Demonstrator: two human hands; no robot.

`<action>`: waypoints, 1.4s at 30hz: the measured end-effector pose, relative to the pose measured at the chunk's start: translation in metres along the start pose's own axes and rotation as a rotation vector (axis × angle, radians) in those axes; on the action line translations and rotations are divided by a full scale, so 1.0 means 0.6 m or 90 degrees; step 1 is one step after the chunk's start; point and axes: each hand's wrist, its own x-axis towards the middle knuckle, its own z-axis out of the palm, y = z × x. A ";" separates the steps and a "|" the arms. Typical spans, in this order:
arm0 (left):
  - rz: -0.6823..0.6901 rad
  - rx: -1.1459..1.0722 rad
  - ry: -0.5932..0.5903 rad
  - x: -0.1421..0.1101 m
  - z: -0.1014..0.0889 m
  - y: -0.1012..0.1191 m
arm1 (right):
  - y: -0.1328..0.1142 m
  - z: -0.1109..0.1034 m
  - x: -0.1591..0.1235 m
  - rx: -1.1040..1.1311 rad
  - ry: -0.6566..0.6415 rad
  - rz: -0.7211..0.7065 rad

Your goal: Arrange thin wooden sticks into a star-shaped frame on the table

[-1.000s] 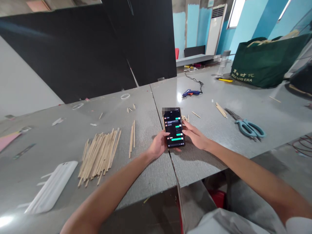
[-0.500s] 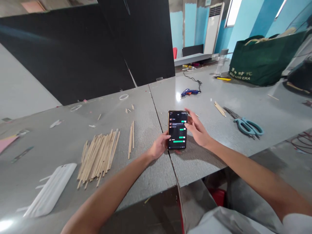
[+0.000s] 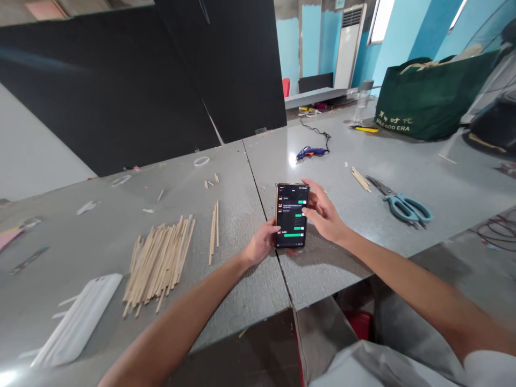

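Observation:
A smartphone (image 3: 291, 217) with a dark chat screen and green message bubbles is held upright just above the grey table. My left hand (image 3: 261, 243) grips its lower left edge, thumb at the screen's side. My right hand (image 3: 325, 214) holds the upper right edge, its thumb over the screen and its other fingers partly hidden behind the phone. To the left of my left hand lie a few thin wooden sticks (image 3: 214, 232) and a large pile of wooden sticks (image 3: 159, 266). Scissors (image 3: 403, 205) with blue handles rest right of my right hand, beside several short sticks (image 3: 360, 179).
A blue glue gun (image 3: 312, 152) with its cord lies beyond the phone. Farther back are a yellow cutter (image 3: 365, 129), a clear bottle (image 3: 363, 99) and a green bag (image 3: 427, 99). A black panel (image 3: 141, 91) stands behind. A white packet (image 3: 78, 320) lies at left.
The view has shifted slightly, so things on the table appear a little to the left. Both hands keep their hold on the smartphone; the right thumb stays over the screen.

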 end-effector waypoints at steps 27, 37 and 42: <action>0.008 0.012 -0.041 0.004 -0.006 -0.006 | 0.021 -0.005 0.001 0.003 0.003 -0.089; 0.000 0.024 -0.013 0.004 -0.004 -0.005 | 0.015 -0.005 0.002 -0.050 0.025 -0.093; 0.003 0.025 -0.010 0.004 0.001 -0.001 | 0.011 -0.004 0.002 -0.071 0.033 -0.074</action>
